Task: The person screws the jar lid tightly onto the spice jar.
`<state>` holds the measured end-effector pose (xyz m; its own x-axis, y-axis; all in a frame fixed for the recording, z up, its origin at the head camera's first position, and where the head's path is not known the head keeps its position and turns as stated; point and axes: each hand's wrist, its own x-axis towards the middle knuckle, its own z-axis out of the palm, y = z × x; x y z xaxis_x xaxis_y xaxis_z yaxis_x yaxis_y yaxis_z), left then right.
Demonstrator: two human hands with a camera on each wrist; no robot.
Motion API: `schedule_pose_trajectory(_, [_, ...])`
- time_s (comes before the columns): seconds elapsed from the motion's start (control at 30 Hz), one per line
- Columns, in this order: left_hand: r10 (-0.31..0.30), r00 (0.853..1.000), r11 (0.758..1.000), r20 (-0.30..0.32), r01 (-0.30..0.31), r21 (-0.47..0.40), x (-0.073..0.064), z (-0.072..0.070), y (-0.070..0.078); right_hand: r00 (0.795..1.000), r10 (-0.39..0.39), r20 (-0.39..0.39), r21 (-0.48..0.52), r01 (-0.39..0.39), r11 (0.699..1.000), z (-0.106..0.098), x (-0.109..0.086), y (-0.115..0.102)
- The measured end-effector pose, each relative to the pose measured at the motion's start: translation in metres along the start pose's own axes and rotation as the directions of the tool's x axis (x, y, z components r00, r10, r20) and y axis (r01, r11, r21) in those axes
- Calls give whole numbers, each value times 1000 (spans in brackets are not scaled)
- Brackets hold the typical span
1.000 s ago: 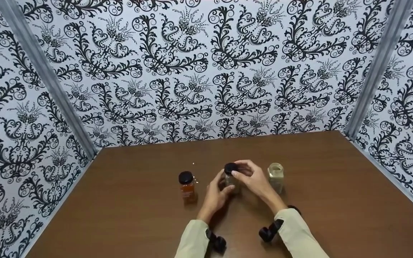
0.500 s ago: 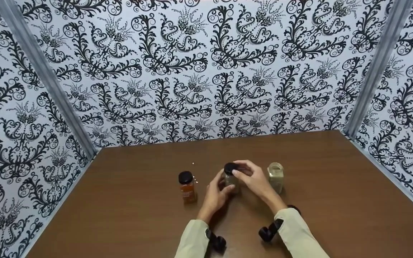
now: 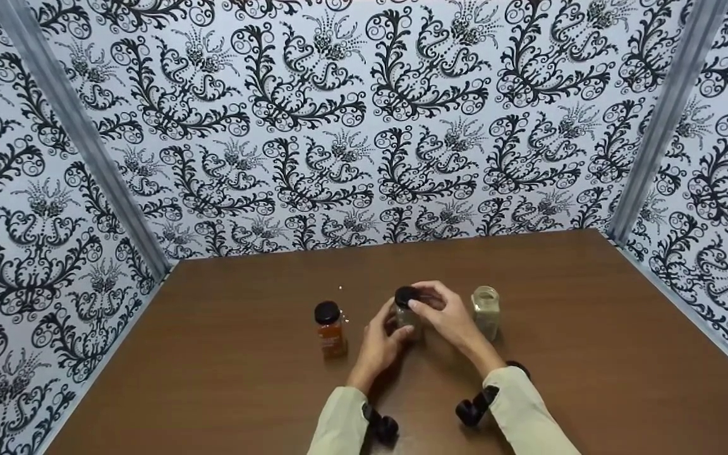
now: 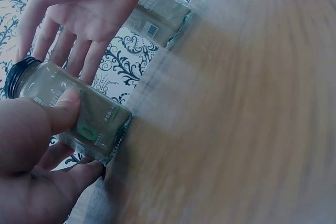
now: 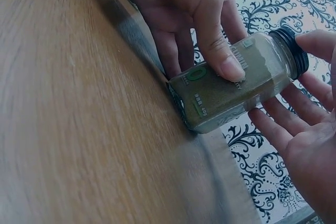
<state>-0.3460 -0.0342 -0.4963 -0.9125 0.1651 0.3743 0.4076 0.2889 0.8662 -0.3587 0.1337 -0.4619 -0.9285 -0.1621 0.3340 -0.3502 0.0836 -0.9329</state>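
In the middle of the table a square glass spice jar (image 3: 407,321) of grey-green powder stands upright under a black lid (image 3: 407,294). My left hand (image 3: 378,344) grips its body, the thumb lying across the printed front of the jar (image 5: 239,80) in the right wrist view. At the top, my right hand (image 3: 451,316) pinches the lid's rim between thumb and fingers. The left wrist view shows the lid (image 4: 21,77) sitting on the jar's neck, with the right hand's other fingers spread behind the glass.
A lidless jar of pale powder (image 3: 486,314) stands to the right, behind the right forearm. Left of the hands is a black-capped jar of orange-red spice (image 3: 330,335), with small white specks beside it. Patterned walls (image 3: 364,126) enclose the wooden table (image 3: 244,379).
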Motion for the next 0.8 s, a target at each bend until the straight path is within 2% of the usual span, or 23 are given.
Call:
schedule_pose_trajectory(0.37, [8, 1000, 1000, 3, -8, -10, 0, 1, 0, 1000, -12, -2, -13, 12, 1000, 0, 1, 0])
schedule_pose_trajectory(0.6, [20, 1000, 1000, -3, -20, 5, 0, 1, 0, 999, -3, -35, -27, 2, 1000, 1, 1, -1])
schedule_pose_trajectory(0.8, [7, 1000, 1000, -6, -7, 15, 0, 1, -2, 999, -36, -22, -17, 35, 999, 1, 0, -2])
